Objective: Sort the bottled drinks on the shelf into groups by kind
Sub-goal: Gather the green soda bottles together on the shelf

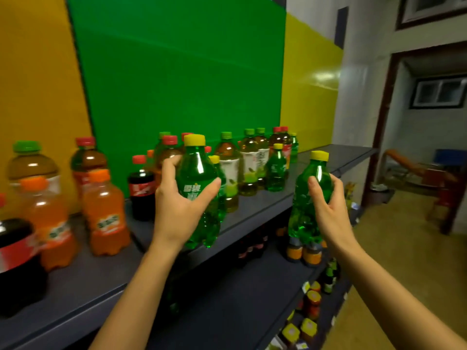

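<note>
L hand (177,198): fingers + thumb wrapped round green btl A (197,178), yellow cap, upright, frame centre, base over front edge of shelf (255,210). White Chinese lettering on label, partly covered by thumb.
R hand (328,205): grips green btl B (307,205), yellow cap, label side not seen, right of centre, in front of shelf edge.
On shelf, centre: tea btls (250,162), brown liquid, white labels, green/red caps; small green btl (275,170) just beside them.
Left of centre: cola btl (141,193), red label.
Lower left: orange soda btls (106,218), lettering blurred.
Bare shelf top: centre-right to its far end.
Lower right: jars (313,301) on lower tiers.
</note>
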